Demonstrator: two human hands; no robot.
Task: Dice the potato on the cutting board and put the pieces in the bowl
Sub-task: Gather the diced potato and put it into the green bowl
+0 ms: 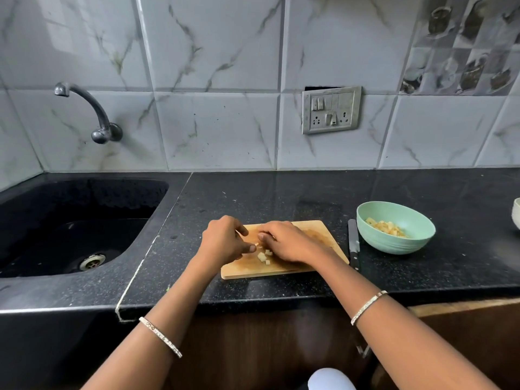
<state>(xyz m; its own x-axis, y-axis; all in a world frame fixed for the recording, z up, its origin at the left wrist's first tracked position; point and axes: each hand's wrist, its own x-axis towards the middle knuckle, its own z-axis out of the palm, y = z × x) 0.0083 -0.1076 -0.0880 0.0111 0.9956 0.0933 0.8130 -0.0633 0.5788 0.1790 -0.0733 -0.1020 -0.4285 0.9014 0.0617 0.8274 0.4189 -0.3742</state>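
Note:
A wooden cutting board (pixel 323 235) lies on the black counter in front of me. A few pale potato cubes (pixel 263 256) sit near its middle, between my hands. My left hand (pixel 222 243) is cupped at the board's left end, thumb tip touching a small piece. My right hand (pixel 287 243) lies palm down over the board with its fingers curled around potato pieces that it mostly hides. To the right stands a mint green bowl (pixel 413 243) holding diced potato (pixel 388 228). A knife (pixel 354 243) lies on the counter between board and bowl.
A black sink (pixel 84 220) with a drain is set into the counter at the left, under a wall tap (pixel 92 108). A socket plate (pixel 331 109) is on the tiled wall. The rim of a white dish (pixel 516 215) shows at the far right edge.

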